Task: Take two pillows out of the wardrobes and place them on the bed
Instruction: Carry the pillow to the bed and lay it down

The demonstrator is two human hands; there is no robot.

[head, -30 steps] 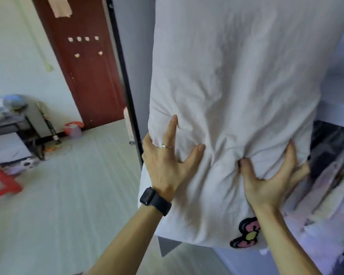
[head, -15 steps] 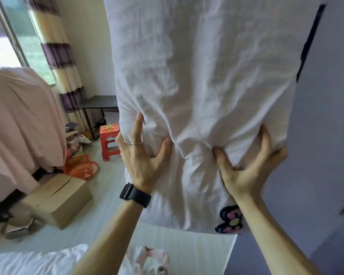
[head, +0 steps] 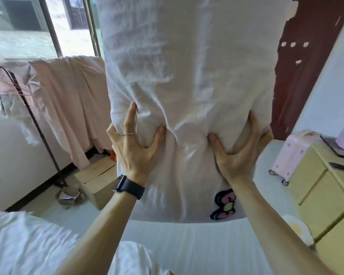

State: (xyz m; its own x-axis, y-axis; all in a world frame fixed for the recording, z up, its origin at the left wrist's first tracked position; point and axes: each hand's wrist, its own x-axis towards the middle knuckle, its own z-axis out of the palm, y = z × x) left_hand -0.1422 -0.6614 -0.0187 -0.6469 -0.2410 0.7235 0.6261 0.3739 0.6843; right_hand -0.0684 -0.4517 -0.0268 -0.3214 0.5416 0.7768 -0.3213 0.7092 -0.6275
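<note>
Now you hold the pillow (head: 187,76) upright over the bed (head: 187,241).
Your left hand (head: 133,149) and right hand (head: 238,153) both clutch its lower half, side by side; bed lies below.

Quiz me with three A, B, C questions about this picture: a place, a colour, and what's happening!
1. Where on the pillow is the butterfly patch? A top; B near the bottom edge; C middle.
2. What colour is the watch? A red; B white; C black.
3. The pillow is: A held upright by left hand and right hand; B on the floor; C inside a box.
Answers: B, the patch sits just above the lower edge; C, it is black; A, both hands grip it.
</note>
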